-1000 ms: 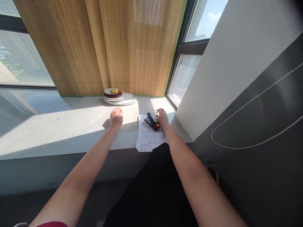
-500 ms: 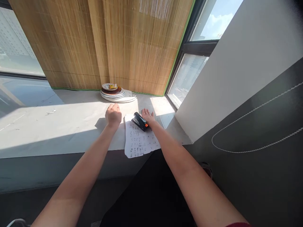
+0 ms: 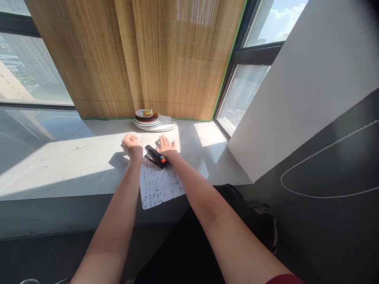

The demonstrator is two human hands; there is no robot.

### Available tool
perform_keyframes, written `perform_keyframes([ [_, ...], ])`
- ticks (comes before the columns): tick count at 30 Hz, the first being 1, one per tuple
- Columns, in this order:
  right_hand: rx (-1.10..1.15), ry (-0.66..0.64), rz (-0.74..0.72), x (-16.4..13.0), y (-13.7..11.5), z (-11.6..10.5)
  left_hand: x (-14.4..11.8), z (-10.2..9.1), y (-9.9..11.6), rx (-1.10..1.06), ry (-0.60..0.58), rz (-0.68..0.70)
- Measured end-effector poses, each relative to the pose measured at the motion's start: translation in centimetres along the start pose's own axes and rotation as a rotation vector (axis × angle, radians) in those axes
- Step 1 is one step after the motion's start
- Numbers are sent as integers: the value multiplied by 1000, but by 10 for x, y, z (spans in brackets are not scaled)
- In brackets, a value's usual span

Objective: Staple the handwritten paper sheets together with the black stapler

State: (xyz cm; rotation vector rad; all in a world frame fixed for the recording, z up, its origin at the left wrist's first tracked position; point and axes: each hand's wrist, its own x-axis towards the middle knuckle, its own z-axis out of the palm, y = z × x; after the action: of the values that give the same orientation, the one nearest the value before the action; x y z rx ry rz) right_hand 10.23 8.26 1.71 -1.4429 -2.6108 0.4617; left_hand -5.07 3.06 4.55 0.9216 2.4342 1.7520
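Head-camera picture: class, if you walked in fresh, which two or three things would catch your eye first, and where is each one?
First, the black stapler with an orange tip, lying on a printed sheet of paper at the front edge of the sunlit sill. The right hand lies flat beside it, and the left hand is a closed fist on its other side. Behind them, a stack of plates sits against the bamboo blind.

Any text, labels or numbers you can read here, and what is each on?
Sheet of paper: rows of dark printed or written marks, too small and blurred to read.
Stapler: no legible brand or label; only an orange spot shows.
Stack of plates: a yellow item on top, no readable text.
Nothing else in view carries writing.
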Motion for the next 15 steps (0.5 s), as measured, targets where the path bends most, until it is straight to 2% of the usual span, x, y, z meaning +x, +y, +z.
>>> perform_keyframes([
  [4, 20, 12, 68, -16, 26, -9, -7, 5, -1, 49, -71, 110],
  [7, 36, 32, 148, -27, 53, -20, -20, 14, 2, 76, -263, 275],
  [10, 33, 19, 205, -33, 75, -27, -38, 24, 6, 121, -510, 465],
  [13, 20, 37, 160, -34, 85, -28, -55, 28, 7, 344, -725, 660],
  [15, 2, 79, 73, -36, 88, -28, -62, 28, 6, 480, -763, 716],
])
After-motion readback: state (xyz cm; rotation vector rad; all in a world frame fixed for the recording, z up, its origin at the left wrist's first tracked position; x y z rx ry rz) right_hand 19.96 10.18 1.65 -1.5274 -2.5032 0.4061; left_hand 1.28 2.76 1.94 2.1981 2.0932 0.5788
